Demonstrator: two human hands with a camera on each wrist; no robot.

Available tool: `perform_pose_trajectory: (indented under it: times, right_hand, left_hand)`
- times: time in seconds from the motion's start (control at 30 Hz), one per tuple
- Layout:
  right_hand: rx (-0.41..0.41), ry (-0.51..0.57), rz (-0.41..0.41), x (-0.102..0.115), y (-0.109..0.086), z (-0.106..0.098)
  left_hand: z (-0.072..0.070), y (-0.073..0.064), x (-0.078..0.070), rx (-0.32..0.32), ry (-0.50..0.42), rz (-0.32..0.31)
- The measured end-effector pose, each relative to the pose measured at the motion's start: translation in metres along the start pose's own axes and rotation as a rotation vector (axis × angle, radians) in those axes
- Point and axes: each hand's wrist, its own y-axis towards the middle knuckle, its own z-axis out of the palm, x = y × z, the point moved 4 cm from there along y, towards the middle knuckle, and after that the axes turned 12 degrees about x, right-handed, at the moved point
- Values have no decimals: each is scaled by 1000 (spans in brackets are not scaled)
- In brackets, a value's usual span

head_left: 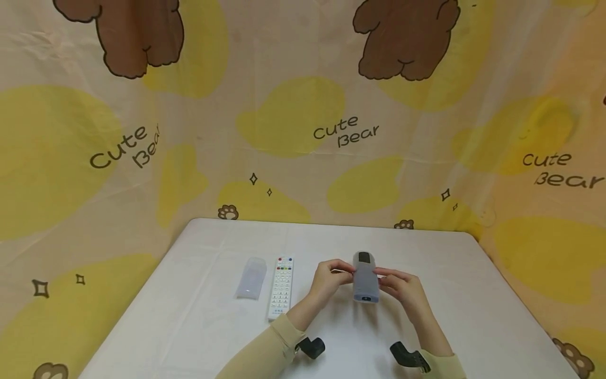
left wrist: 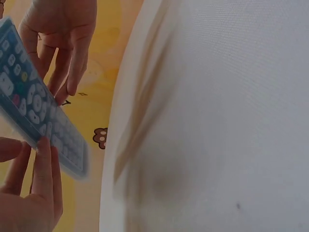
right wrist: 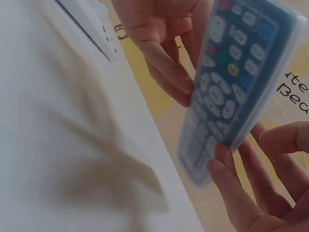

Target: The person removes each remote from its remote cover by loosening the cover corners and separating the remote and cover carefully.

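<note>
Above the table, both hands hold a remote control (head_left: 365, 281) in a translucent sleeve. Its back faces up in the head view, and the wrist views show its dark blue button face (right wrist: 217, 92). My left hand (head_left: 326, 280) pinches one long edge, while my right hand (head_left: 406, 292) grips the opposite edge. The sleeve looks cloudy over part of the buttons. To the left, a white remote (head_left: 282, 288) lies on the table with its buttons up. Beside it lies another translucent sleeve (head_left: 252, 279), flat on the cloth.
The white table (head_left: 199, 326) runs back to a yellow and beige curtain (head_left: 293, 126) printed with bears. Black wrist mounts (head_left: 312, 347) show at both sleeve cuffs. Hand shadows fall on the tabletop under the held remote.
</note>
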Motion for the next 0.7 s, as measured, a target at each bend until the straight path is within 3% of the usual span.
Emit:
perform_pose_trajectory:
  times: [0.27,0.5,0.7]
  right_hand:
    - [-6,-57,-6,-6,2,0]
    - [-13,-108,3,-14,6,-3]
    - [39,-82,46,-23,9,-7]
  left_hand:
    - [-2,10,29,-6,-32,-25]
    - [-3,11,36,-19,11,-37]
    - [-2,11,42,-27,46,-79]
